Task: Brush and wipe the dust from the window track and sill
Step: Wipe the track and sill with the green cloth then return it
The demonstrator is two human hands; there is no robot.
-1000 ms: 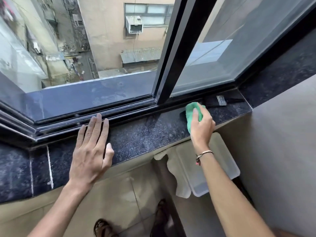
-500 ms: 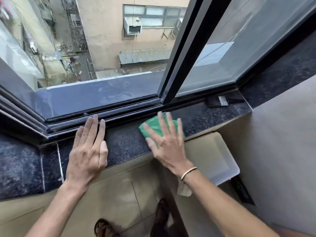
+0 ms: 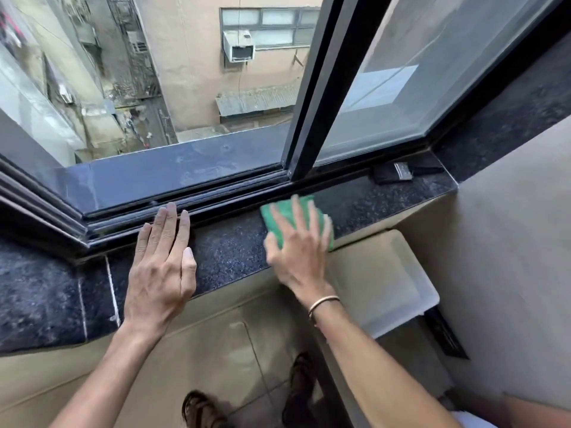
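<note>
A dark speckled stone sill [image 3: 228, 254] runs below the black window track [image 3: 216, 205]. My right hand [image 3: 298, 251] lies flat with spread fingers on a green cloth [image 3: 279, 217], pressing it onto the sill just right of centre; the hand is motion-blurred. My left hand [image 3: 162, 270] rests flat on the sill, fingers together, its fingertips touching the track's inner rail. A black paintbrush [image 3: 398, 173] with a metal ferrule lies at the sill's far right corner, apart from both hands.
The black vertical sash frame [image 3: 321, 97] meets the track above the cloth. A translucent plastic tub [image 3: 389, 282] stands below the sill on the right. The beige wall [image 3: 509, 242] closes the right side. My sandalled feet [image 3: 204, 409] stand on the tiled floor.
My right hand swept the green cloth left from near the brush to the middle of the sill, flattening onto it, then drifted slightly right. My left hand has stayed put.
</note>
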